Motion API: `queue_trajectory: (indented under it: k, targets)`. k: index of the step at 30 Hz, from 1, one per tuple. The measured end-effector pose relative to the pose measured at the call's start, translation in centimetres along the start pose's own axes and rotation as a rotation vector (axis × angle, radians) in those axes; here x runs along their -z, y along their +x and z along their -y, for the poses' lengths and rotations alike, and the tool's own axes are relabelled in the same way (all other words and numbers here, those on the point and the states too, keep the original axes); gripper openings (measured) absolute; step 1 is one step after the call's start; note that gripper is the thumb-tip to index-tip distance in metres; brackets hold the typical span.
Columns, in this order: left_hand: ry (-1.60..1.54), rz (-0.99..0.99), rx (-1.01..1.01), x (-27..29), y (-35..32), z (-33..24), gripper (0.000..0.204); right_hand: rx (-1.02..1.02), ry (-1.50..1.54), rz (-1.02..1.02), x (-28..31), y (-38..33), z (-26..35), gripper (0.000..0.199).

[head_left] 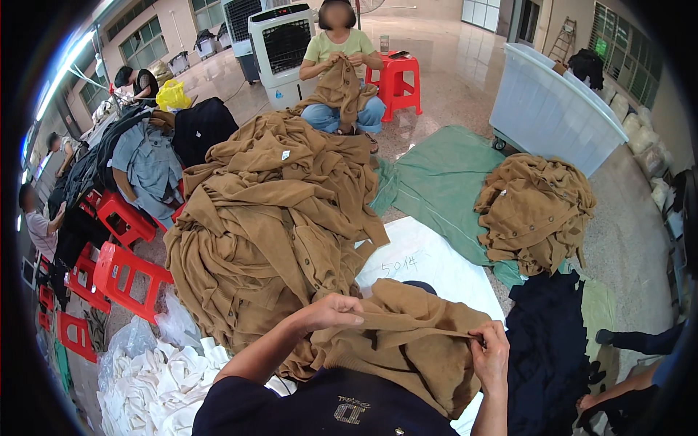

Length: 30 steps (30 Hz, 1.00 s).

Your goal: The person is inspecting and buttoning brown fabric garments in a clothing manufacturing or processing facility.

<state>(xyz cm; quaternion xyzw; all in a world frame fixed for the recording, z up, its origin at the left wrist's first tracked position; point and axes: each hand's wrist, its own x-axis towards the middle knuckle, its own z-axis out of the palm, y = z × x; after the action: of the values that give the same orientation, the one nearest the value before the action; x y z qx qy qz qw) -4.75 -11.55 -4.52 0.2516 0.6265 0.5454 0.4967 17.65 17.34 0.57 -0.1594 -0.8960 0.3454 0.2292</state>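
Note:
A brown knit cardigan (407, 327) lies bunched across my lap, its upper edge pulled taut between my two hands. My left hand (331, 312) pinches that edge on the left, thumb along the fabric. On the right, my right hand (491, 345) has its fingers closed on the same edge. Any buttons on this piece are hidden in the folds. Just beyond my left hand rises a large heap of similar brown cardigans (269, 211), some showing dark buttons and small white labels. A smaller pile of brown cardigans (538, 207) sits farther off to the right.
White cloth pieces (163, 389) and red stools (131, 280) are at left; dark navy garments (545, 349) lie at right. A green sheet (443, 182) covers floor beside a wheeled bin (552, 102). Opposite, a seated person (338, 65) handles a brown garment. Another person's arm (625, 385) enters lower right.

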Motion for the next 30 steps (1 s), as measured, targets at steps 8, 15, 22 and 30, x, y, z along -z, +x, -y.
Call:
queue_trajectory:
  k: [8,15,22,30]
  targets:
    - [0.146,0.116,-0.602,-8.0,1.4,-7.2,0.009,0.837,0.073,-0.045,-2.3,-0.4,6.0,0.02]
    - [0.109,0.134,-0.427,-9.1,2.0,-6.7,0.014,0.663,0.077,-0.098,-3.9,-0.5,5.7,0.026]
    - [0.43,0.089,-0.602,-8.4,1.2,-7.7,0.025,0.55,0.178,-0.081,-5.5,-1.1,4.9,0.022]
    - [0.5,0.095,-0.606,-8.3,1.3,-7.0,0.026,0.176,0.457,-0.059,-6.2,-0.9,6.5,0.033]
